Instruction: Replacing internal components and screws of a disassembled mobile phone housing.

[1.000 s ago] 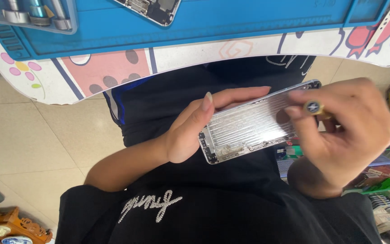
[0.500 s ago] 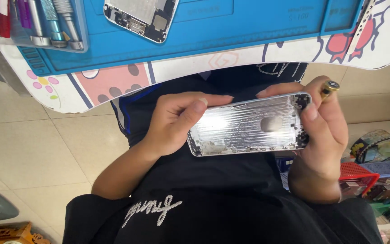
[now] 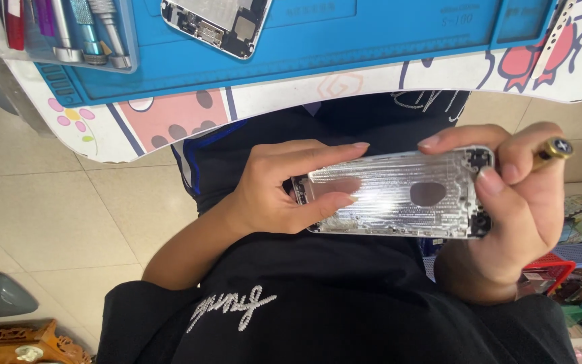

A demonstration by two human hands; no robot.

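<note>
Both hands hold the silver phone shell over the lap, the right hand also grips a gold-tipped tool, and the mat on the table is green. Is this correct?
Not quite: the mat on the table is blue, not green, as the head view shows. The rest holds: the left hand and right hand hold the silver phone shell over the lap, and the right hand also grips a gold-tipped tool.

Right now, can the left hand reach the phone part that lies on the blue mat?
Probably not at once. The left hand is busy gripping the silver phone housing together with the right hand. The phone part lies uncovered on the blue mat, so a freed hand likely could.
</note>
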